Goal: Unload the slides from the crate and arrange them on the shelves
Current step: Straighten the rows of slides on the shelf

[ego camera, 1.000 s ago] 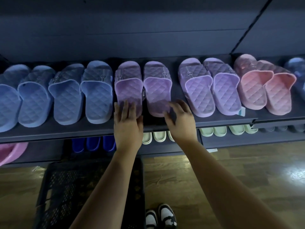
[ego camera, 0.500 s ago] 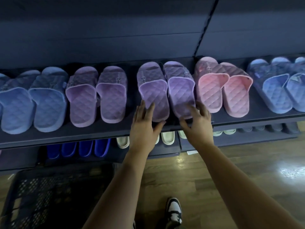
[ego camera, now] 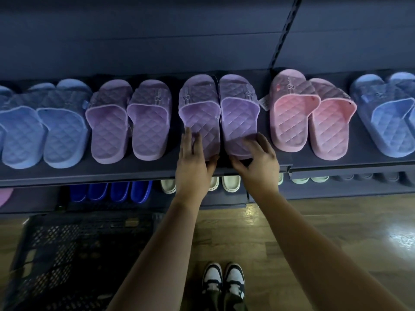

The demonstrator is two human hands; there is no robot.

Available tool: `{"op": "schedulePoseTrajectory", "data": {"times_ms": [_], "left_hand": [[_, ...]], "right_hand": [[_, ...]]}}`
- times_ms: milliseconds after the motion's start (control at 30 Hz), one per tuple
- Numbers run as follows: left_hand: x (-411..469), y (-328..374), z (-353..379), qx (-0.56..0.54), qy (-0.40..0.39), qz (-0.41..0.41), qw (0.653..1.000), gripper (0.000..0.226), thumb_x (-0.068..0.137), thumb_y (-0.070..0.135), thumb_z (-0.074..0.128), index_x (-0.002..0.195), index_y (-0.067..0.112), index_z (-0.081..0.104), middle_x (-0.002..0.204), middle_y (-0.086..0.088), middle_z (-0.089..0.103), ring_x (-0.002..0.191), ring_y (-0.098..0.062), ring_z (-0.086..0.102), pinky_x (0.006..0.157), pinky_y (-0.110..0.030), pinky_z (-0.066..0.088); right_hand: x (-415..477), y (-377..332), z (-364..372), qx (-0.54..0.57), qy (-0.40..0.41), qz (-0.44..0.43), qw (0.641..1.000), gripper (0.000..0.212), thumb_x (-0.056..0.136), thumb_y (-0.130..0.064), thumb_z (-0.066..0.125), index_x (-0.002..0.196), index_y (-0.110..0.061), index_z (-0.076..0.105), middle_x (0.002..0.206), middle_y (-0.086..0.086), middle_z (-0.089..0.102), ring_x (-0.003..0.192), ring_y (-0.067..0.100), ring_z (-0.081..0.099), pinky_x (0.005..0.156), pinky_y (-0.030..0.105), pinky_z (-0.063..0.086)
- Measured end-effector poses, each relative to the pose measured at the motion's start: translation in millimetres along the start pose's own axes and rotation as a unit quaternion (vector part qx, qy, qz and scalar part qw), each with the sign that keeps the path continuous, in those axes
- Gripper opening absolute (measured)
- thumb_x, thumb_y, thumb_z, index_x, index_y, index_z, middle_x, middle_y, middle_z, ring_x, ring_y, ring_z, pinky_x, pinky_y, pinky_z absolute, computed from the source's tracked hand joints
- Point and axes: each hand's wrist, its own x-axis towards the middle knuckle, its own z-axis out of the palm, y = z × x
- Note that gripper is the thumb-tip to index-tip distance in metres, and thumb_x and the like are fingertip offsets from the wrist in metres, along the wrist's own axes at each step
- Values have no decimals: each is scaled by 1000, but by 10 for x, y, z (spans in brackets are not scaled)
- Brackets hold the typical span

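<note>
While heels lie close to shelf (ego camera: 134,172) front lip, left hand (ego camera: 193,163) and right hand (ego camera: 257,162) each clasp one heel of lilac slides (ego camera: 240,124): fingers on top, thumbs hooked at heel ends. Likely squaring the pair, toes to back wall.
Lilac slides on shelf, between second lilac pair (ego camera: 149,129) and pink pair (ego camera: 292,124). Side gaps narrow; hang tag (ego camera: 263,102) pokes into right gap. Open room only toward front edge. Crate (ego camera: 67,254) on floor, lower left.

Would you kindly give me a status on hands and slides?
Left hand and right hand each grip a heel of the lilac pair, on the shelf. Pink pair beside it, apart.
</note>
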Motion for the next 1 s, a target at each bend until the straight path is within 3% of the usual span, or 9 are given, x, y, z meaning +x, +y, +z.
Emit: {"op": "schedulePoseTrajectory", "data": {"times_ms": [267,567,733,800,867,1000], "left_hand": [[93,-175,-173,4,-20,-21,1000,68,89,34,62,144,5,34,158,-13,15,145,-29,17,110,-45,36],[91,-159,-177,-10,-24,-32,999,67,89,32,64,144,7,34,158,-11,16,145,-26,17,112,-42,33],[74,-70,-118,28,-5,-44,999,65,90,28,63,143,2,35,155,-18,22,143,-36,18,116,-45,23],[18,47,-82,69,19,-42,997,62,88,25,64,140,1,40,149,-23,32,140,-42,25,112,-53,29],[-48,237,-27,79,38,-13,996,60,88,26,62,140,3,42,149,-24,32,140,-40,25,113,-51,27],[-93,735,184,50,32,65,996,55,90,28,58,140,8,44,153,-19,26,142,-33,24,113,-46,29]], "right_hand": [[60,-199,129,9,14,-53,998,32,76,-27,75,105,-15,67,114,13,58,96,34,56,77,41,51],[25,-169,105,-13,-5,-33,999,45,76,-31,76,116,-17,62,128,10,49,110,31,50,84,40,49],[11,-132,-48,6,-42,-44,998,45,86,-29,63,129,-20,56,135,9,46,117,30,50,88,37,49],[15,-71,-218,22,-4,-67,998,41,85,-21,57,125,-15,59,125,11,53,105,32,57,82,41,52],[17,36,-430,33,57,-66,996,36,85,-14,56,120,-12,62,117,11,56,98,32,60,80,41,52],[56,404,-873,-5,133,-34,991,33,81,-10,58,114,-11,64,119,14,56,108,34,51,83,32,43]]}}
